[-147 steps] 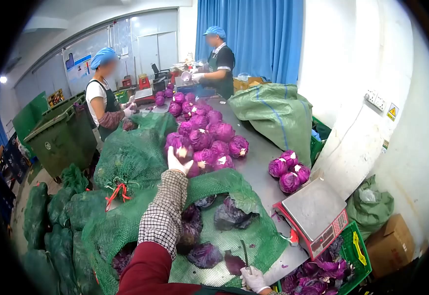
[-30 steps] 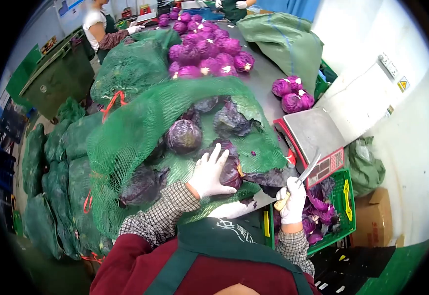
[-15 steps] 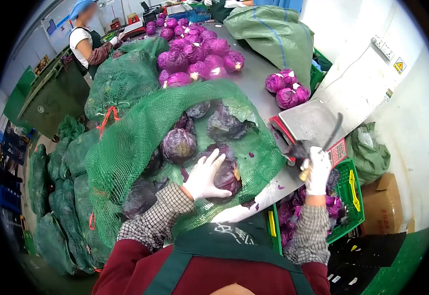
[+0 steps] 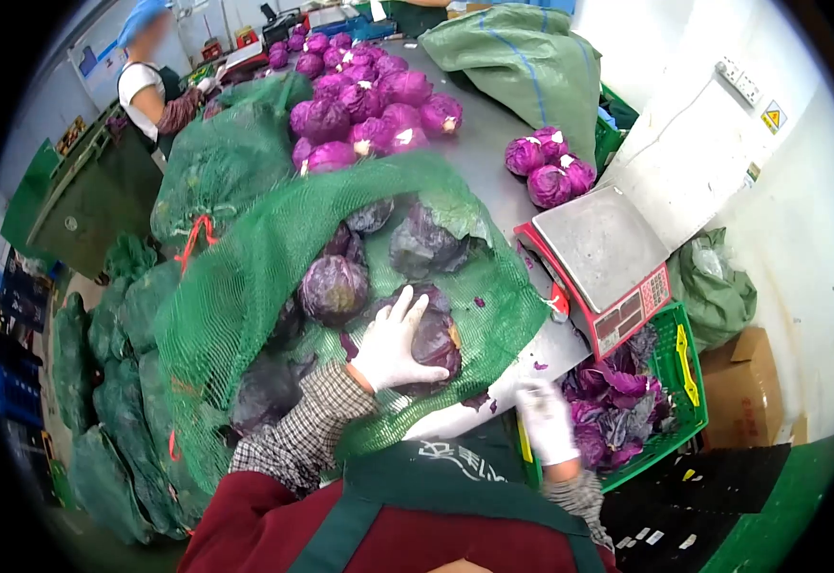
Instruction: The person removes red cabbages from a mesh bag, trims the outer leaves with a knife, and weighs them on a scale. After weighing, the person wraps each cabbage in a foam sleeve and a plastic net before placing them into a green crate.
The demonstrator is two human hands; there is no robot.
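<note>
Gloved and spread-fingered, my left hand (image 4: 398, 351) rests against a dark purple cabbage (image 4: 438, 342) on the green net (image 4: 493, 325). Other dark cabbages lie around it, one (image 4: 335, 289) just beyond my fingers and a leafy one (image 4: 426, 241) farther back. My right hand (image 4: 547, 422), also gloved, is blurred by motion beside the front edge of the metal table (image 4: 493, 172), left of the green crate (image 4: 684, 420) of purple leaves (image 4: 617, 406). Its fingers cannot be made out, and no knife can be seen in it.
A red-framed scale (image 4: 600, 253) stands on the right, near several trimmed cabbages (image 4: 550, 172). More bright purple cabbages (image 4: 369, 100) cover the far table. Filled net sacks (image 4: 221, 167) line the left. A person (image 4: 154, 91) stands at the far left.
My right hand has moved left and down from the scale; the curved knife it held there is no longer visible. My left hand keeps its place on the cabbage. The view has shifted slightly.
</note>
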